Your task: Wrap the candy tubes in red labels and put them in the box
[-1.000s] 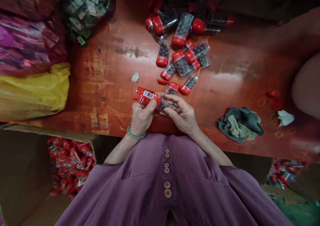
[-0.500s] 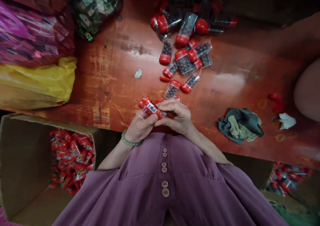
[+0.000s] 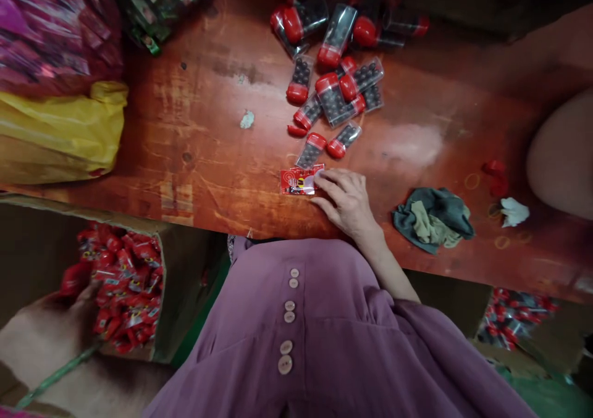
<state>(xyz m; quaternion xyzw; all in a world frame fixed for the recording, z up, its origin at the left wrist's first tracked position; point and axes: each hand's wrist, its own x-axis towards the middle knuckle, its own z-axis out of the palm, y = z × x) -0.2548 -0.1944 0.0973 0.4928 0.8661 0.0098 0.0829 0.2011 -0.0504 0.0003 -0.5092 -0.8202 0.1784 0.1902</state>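
My right hand rests on the table, its fingertips on the right end of a flat red printed sleeve. Its thumb stands apart from the fingers. Down at the left, my left hand, smeared by motion, is over the cardboard box with a red-wrapped tube between thumb and fingers. Beside that hand lies a heap of red-wrapped tubes. Just beyond the sleeve are clear tubes of dark balls with red caps, the nearest tube almost touching it.
More capped tubes are spread over the far middle of the table. Bulging bags, one of them yellow, fill the left. A dark cloth and white tissue lie right. Another box holds red-and-clear tubes below.
My left hand has carried the red-wrapped tube from in front of me down left to the box. My right hand has let go of it and moved onto the flat sleeve.
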